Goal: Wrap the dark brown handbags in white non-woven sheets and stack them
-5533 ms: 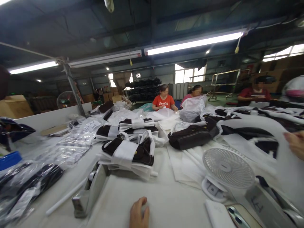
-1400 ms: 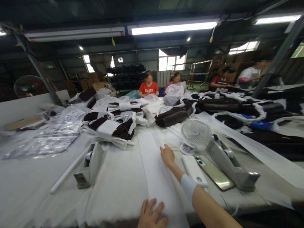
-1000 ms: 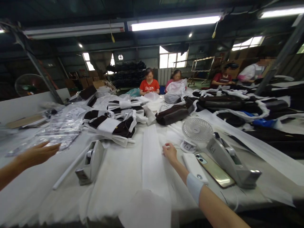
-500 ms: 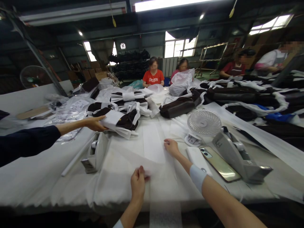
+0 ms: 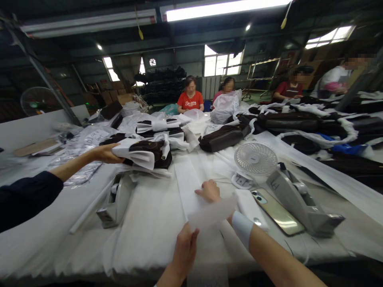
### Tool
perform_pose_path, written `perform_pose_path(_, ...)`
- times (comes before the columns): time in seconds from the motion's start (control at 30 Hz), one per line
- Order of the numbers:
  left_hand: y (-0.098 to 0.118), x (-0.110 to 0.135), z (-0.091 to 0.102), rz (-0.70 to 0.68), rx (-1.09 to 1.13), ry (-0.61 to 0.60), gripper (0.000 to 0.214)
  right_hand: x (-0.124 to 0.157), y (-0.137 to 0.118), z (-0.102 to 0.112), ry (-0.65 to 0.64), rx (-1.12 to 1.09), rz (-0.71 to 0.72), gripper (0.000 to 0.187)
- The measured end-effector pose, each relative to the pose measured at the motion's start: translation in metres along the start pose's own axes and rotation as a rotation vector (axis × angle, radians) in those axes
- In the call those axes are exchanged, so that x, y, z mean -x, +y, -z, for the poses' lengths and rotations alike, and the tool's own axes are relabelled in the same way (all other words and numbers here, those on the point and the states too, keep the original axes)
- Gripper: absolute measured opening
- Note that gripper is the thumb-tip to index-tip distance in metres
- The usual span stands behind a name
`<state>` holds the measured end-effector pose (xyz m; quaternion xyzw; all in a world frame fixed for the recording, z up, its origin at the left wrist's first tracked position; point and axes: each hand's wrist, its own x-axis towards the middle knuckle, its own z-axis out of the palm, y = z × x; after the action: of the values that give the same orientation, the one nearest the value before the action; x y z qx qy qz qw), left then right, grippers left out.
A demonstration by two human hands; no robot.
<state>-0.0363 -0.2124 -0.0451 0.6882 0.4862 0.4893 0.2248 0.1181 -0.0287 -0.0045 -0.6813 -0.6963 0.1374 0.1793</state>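
Observation:
My left hand (image 5: 184, 248) is closed, pinching the end of a thin white sheet (image 5: 211, 213) that slants up to the right in front of my right forearm. My right hand (image 5: 209, 191) reaches over long white strips (image 5: 187, 183) on the table, its index finger stretched out and touching them. The strips run toward me and hang past the table's near edge. Right of that hand lie a white rectangular device (image 5: 250, 209) and a gold smartphone (image 5: 278, 211).
A co-worker's hand (image 5: 109, 153) holds a dark bag (image 5: 146, 151) wrapped in white sheeting. Tape dispensers stand left (image 5: 115, 199) and right (image 5: 302, 203). A small white fan (image 5: 255, 158) sits beyond the phone. Dark bags (image 5: 224, 135) and plastic bags cover the far side.
My left hand has lifted the thin sheet and moved slightly right and nearer. My right hand has come down and left onto the strips. The co-worker's hand and bag have shifted left.

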Motion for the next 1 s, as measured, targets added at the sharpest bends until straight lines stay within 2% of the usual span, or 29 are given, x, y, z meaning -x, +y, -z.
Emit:
perform_pose_path(0.1, -0.002, 0.002, -0.004, -0.346, -0.152, -0.135, 0.032, 0.007, -0.004, -0.001, 0.0, 0.054, -0.032, 0.023)
perform_pose_path(0.2, -0.003, 0.003, -0.009, -0.464, -0.336, -0.228, 0.027, 0.013, -0.005, 0.0, 0.029, 0.077, 0.013, 0.015)
perform_pose_path(0.27, -0.003, 0.003, -0.012, -0.458, -0.424, -0.284, 0.025, 0.017, -0.004, 0.001, 0.072, 0.107, 0.105, 0.015)
perform_pose_path(0.37, -0.001, 0.006, -0.014, -0.419, -0.475, -0.346, 0.033, 0.023, -0.003, 0.001, 0.141, 0.139, 0.355, 0.023)
perform_pose_path(0.43, 0.001, 0.008, -0.016, -0.397, -0.483, -0.346, 0.06, 0.025, -0.004, 0.002, 0.172, 0.085, 0.455, 0.025)
perform_pose_path(0.5, 0.005, 0.007, -0.017, -0.346, -0.483, -0.314, 0.09, 0.026, -0.005, 0.009, 0.182, 0.009, 0.452, 0.028)
perform_pose_path(0.57, 0.01, 0.001, -0.016, -0.242, -0.467, -0.306, 0.106, 0.026, 0.0, 0.026, 0.207, -0.049, 0.433, 0.032)
perform_pose_path(0.67, 0.018, -0.018, -0.007, -0.067, -0.478, -0.447, 0.122, 0.025, 0.027, 0.079, 0.298, -0.125, 0.483, 0.031)
perform_pose_path(0.77, 0.02, -0.041, 0.006, 0.027, -0.625, -0.622, 0.118, 0.027, 0.077, 0.162, 0.485, -0.131, 0.457, 0.028)
perform_pose_path(0.9, -0.004, -0.062, 0.009, -0.017, -0.697, -0.831, 0.096, 0.041, 0.159, 0.281, 0.8, -0.089, 0.099, 0.025)
perform_pose_path(0.97, -0.023, -0.062, 0.004, -0.015, -0.724, -0.851, 0.088, 0.047, 0.204, 0.324, 0.875, -0.052, -0.055, 0.022)
perform_pose_path(1.0, -0.032, -0.06, 0.0, -0.013, -0.743, -0.843, 0.086, 0.049, 0.227, 0.339, 0.886, -0.027, -0.122, 0.02)
